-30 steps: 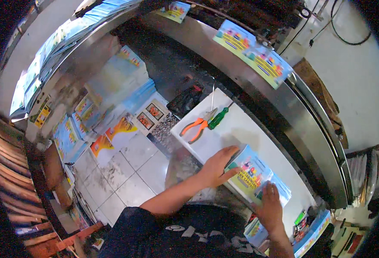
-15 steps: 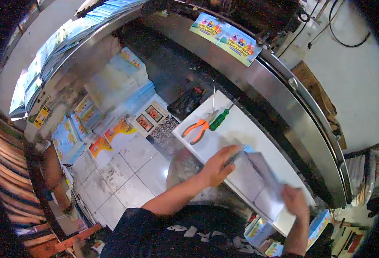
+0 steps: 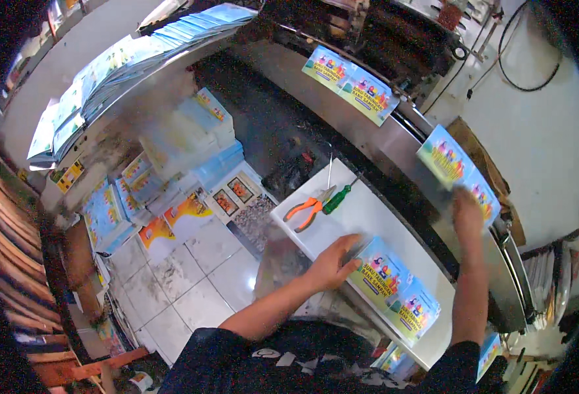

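The left hand is pressing flat, fingers spread, on a booklet stack lying on the near white counter. The right hand is grasping a colourful sheet on the steel conveyor farther right; pliers are lying left, above a tiled floor.

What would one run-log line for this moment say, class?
left hand: flat on booklet stack | right hand: reaching to booklet on conveyor | pliers, screwdriver: idle on white shelf

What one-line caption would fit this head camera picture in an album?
Left hand steadies a stack of colourful booklets on a white table while right hand reaches a printed sheet.
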Tool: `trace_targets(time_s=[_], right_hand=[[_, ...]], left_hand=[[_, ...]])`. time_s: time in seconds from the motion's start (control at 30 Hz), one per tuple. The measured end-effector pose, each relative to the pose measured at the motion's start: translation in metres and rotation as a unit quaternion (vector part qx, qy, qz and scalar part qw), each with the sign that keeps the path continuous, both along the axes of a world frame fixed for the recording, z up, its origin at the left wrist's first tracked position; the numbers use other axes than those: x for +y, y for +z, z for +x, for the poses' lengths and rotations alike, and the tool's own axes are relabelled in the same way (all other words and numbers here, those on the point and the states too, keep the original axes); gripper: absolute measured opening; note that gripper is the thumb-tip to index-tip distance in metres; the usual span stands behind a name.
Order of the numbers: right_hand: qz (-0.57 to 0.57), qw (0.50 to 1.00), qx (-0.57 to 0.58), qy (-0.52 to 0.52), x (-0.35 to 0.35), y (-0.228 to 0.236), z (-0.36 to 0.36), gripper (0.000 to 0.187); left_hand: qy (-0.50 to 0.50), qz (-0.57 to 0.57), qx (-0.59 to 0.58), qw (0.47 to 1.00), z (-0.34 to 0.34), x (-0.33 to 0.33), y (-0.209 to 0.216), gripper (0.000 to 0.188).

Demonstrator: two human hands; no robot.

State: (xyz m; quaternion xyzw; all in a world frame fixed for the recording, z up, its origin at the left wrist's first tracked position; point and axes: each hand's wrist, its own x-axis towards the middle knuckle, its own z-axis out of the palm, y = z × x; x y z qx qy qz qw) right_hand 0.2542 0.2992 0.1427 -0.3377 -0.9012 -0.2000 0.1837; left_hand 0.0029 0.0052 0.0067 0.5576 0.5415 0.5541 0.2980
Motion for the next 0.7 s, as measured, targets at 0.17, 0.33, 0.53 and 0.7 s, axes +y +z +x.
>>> trace_targets(time_s=[0.17,0.33,0.53,0.7], right_hand=[[-0.334,0.934,-0.085,-0.098,-0.143,0.017,-0.023,0.047],[-0.348,0.913,-0.202,-0.067,-0.248,-0.020,0.013,0.091],[-0.370,0.912,-0.168,-0.056,-0.256,-0.034,0.015,0.094],[-0.361,0.911,-0.186,-0.068,-0.258,-0.026,0.010,0.093]], left_hand=[[0.012,-0.030,-0.003,0.999,-0.006,-0.016,0.004,0.065],[-0.019,-0.026,-0.001,0.999,-0.005,-0.003,0.005,0.065],[-0.022,-0.008,0.031,0.999,-0.007,-0.002,0.003,0.069],[-0.022,-0.020,0.036,0.999,-0.006,-0.003,0.008,0.069]])
